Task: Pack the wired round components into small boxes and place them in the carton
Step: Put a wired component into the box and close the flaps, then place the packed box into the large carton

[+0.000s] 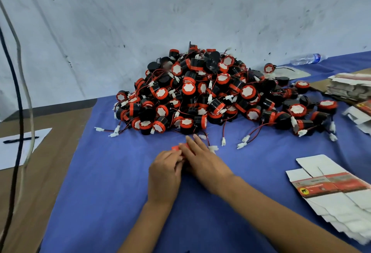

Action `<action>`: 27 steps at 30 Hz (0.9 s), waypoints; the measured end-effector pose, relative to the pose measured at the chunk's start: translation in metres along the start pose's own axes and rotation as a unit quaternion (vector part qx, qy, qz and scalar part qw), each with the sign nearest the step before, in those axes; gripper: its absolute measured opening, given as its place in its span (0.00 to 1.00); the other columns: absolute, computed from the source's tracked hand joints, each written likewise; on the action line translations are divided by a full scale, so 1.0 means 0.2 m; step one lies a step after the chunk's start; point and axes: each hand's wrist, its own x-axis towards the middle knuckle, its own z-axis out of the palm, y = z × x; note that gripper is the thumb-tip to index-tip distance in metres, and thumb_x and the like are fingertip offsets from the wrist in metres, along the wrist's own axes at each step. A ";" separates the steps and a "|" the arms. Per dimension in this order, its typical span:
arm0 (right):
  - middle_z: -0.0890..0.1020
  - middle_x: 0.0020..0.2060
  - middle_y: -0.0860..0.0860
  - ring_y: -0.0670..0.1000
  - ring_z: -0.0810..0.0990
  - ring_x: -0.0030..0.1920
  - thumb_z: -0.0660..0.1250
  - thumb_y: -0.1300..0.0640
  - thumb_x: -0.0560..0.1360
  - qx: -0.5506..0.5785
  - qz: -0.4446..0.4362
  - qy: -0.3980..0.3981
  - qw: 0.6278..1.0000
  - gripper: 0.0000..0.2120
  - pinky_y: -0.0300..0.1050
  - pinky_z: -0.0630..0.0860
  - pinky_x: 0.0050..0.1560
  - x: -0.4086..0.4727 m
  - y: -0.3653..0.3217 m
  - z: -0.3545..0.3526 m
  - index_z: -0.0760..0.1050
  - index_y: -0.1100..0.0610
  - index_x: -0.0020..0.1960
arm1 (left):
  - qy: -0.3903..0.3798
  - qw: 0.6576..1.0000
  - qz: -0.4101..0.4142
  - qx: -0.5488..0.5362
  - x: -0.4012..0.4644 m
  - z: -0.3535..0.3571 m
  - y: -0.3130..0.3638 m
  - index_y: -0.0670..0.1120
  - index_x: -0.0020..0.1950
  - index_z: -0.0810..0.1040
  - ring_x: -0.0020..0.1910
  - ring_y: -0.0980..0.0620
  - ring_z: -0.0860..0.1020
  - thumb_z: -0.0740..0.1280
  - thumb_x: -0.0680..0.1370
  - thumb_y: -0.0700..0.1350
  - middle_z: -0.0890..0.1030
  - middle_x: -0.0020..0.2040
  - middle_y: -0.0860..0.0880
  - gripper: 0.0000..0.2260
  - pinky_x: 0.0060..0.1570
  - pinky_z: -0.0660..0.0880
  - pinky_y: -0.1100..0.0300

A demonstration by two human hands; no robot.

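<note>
Two bare hands meet at the middle of a blue cloth spread over a brown table. The left hand curls its fingers against the right hand, whose fingers lie long and nearly straight over a small red-orange item; only a blurred corner of it shows, so what it is and how it is gripped cannot be told. Just beyond the fingertips rises a heap of round black components with red rims and white faces, thin red-and-black wires trailing white plastic plugs onto the cloth. To the right lies a fanned stack of flat white card box blanks banded in red, with more blanks piled farther back. A clear plastic bottle lies on its side by the scuffed grey wall. A white paper sheet rests at left, crossed by dark and pale cables.
</note>
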 end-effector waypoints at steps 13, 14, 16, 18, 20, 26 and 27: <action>0.78 0.55 0.48 0.55 0.70 0.58 0.71 0.43 0.76 0.021 0.223 0.331 0.916 0.16 0.50 0.76 0.50 -0.82 0.38 -0.80 0.79 0.43 0.63 | -0.024 0.931 0.072 -0.356 0.17 0.07 1.02 0.53 0.57 0.85 0.63 0.56 0.81 0.70 0.78 0.39 0.82 0.65 0.58 0.12 0.58 0.80 0.60; 0.80 0.54 0.47 0.54 0.72 0.58 0.73 0.42 0.74 0.017 0.269 0.347 0.898 0.18 0.50 0.76 0.51 -0.98 0.46 -0.93 0.80 0.43 0.63 | -0.052 0.911 0.114 -0.392 0.21 0.10 1.22 0.52 0.58 0.84 0.65 0.55 0.80 0.69 0.78 0.39 0.82 0.65 0.57 0.12 0.58 0.79 0.61; 0.84 0.52 0.49 0.54 0.79 0.55 0.77 0.39 0.69 0.021 0.368 0.347 0.862 0.23 0.49 0.78 0.52 -1.30 0.60 -1.17 0.81 0.45 0.61 | -0.117 0.873 0.190 -0.434 0.26 0.18 1.56 0.48 0.59 0.84 0.67 0.55 0.79 0.69 0.77 0.39 0.81 0.66 0.57 0.12 0.59 0.80 0.55; 0.86 0.51 0.51 0.55 0.83 0.51 0.78 0.38 0.66 0.026 0.483 0.300 0.822 0.26 0.48 0.79 0.50 -1.60 0.71 -1.36 0.82 0.47 0.60 | -0.182 0.858 0.253 -0.409 0.27 0.27 1.85 0.47 0.62 0.84 0.69 0.56 0.76 0.70 0.77 0.43 0.81 0.67 0.54 0.13 0.67 0.75 0.52; 0.85 0.51 0.53 0.56 0.82 0.49 0.79 0.41 0.66 0.002 0.588 0.206 0.783 0.25 0.48 0.78 0.48 -1.86 0.81 -1.48 0.81 0.49 0.59 | -0.249 0.845 0.300 -0.365 0.24 0.37 2.06 0.47 0.64 0.83 0.71 0.54 0.74 0.72 0.79 0.47 0.80 0.69 0.50 0.15 0.72 0.67 0.58; 0.84 0.51 0.56 0.57 0.84 0.48 0.80 0.53 0.71 0.064 0.652 -0.052 0.754 0.20 0.57 0.84 0.54 -1.99 0.99 -1.31 0.82 0.58 0.59 | -0.401 0.828 0.219 -0.324 0.08 0.63 2.23 0.46 0.61 0.84 0.64 0.53 0.77 0.72 0.81 0.48 0.83 0.63 0.49 0.10 0.62 0.69 0.67; 0.83 0.53 0.57 0.58 0.84 0.49 0.79 0.54 0.72 0.077 0.648 -0.062 0.755 0.20 0.57 0.84 0.55 -1.97 1.01 -1.29 0.80 0.58 0.62 | -0.402 0.828 0.177 -0.349 0.06 0.65 2.22 0.48 0.59 0.85 0.61 0.54 0.79 0.70 0.82 0.48 0.84 0.60 0.51 0.09 0.63 0.72 0.62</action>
